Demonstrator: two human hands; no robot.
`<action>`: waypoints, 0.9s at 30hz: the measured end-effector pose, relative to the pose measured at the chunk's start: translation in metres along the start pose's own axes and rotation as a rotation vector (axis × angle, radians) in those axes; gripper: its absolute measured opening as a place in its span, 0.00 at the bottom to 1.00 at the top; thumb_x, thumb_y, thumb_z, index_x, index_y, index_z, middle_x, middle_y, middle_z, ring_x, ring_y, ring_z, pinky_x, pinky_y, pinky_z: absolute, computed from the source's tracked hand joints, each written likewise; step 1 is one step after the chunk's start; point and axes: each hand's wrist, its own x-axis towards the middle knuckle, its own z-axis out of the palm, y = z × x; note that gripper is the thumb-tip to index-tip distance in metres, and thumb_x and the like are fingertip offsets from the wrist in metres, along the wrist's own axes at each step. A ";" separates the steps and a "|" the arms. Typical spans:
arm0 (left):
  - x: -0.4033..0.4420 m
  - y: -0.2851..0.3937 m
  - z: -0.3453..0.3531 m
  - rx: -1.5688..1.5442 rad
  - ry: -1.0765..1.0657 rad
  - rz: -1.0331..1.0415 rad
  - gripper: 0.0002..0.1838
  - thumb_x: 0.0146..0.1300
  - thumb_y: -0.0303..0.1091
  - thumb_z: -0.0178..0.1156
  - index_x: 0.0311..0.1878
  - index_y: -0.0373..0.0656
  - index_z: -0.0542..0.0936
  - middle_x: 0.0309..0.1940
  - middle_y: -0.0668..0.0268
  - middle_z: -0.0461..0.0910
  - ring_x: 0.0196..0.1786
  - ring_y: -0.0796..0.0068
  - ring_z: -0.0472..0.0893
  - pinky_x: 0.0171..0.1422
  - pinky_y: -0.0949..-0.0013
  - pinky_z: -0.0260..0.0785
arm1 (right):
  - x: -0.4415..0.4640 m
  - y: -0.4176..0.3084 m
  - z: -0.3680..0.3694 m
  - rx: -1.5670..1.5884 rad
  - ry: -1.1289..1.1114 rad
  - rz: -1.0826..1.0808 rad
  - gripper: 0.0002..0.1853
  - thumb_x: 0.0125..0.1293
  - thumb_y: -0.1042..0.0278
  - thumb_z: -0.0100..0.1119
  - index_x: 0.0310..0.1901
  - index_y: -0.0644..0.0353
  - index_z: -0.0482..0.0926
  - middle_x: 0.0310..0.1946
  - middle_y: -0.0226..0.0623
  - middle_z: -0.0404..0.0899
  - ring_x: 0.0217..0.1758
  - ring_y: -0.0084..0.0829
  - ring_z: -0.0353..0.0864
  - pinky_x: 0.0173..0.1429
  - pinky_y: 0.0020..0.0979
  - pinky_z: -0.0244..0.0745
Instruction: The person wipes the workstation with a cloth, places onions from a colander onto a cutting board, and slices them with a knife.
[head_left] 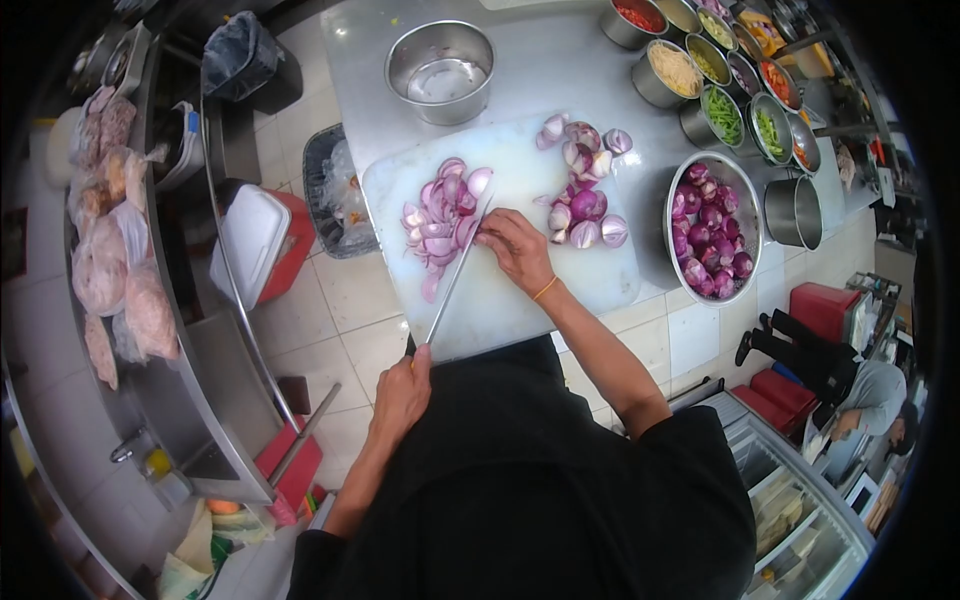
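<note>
My left hand (pixel 402 390) is closed around the handle of a long knife (pixel 455 275), whose blade slants up and away across a white cutting board (pixel 530 320). Beside the blade, the bent fingers of my right hand (pixel 515 248) press together on a piece of red onion, mostly hidden by the fingers and knife. A heap of red onion slices (pixel 440 210) lies left of the blade. Peeled and halved red onions (pixel 585 205) are grouped on the board's right part. A yellow band circles my right wrist.
A steel pot (pixel 440 75) stands beyond the board. At right are a colander (pixel 757 265) of red onions, a steel container (pixel 793 212) and several tins of cut vegetables (pixel 722 115). Bagged meat (pixel 110 265) lies on the left counter. A person (pixel 870 390) stands far right.
</note>
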 end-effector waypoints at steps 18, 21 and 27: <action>0.026 0.011 0.004 -0.130 -0.082 0.007 0.38 0.77 0.59 0.41 0.36 0.26 0.81 0.34 0.33 0.80 0.45 0.30 0.79 0.52 0.45 0.70 | 0.157 0.035 -0.088 -0.919 -0.184 -0.009 0.20 0.58 0.73 0.63 0.54 0.58 0.80 0.56 0.45 0.79 0.59 0.47 0.79 0.62 0.46 0.73; 0.035 -0.003 0.024 -0.110 -0.025 0.066 0.40 0.77 0.62 0.40 0.34 0.27 0.81 0.28 0.38 0.80 0.38 0.38 0.81 0.48 0.49 0.71 | 0.173 0.044 -0.101 -0.942 -0.459 0.202 0.17 0.58 0.73 0.62 0.50 0.58 0.82 0.49 0.47 0.83 0.55 0.49 0.82 0.60 0.49 0.74; 0.044 -0.008 0.024 -0.156 0.018 -0.006 0.42 0.76 0.63 0.40 0.33 0.26 0.81 0.27 0.38 0.80 0.37 0.38 0.81 0.47 0.49 0.71 | 0.159 0.048 -0.095 -0.821 -0.434 0.110 0.12 0.57 0.73 0.61 0.43 0.57 0.87 0.40 0.48 0.85 0.47 0.49 0.85 0.56 0.50 0.77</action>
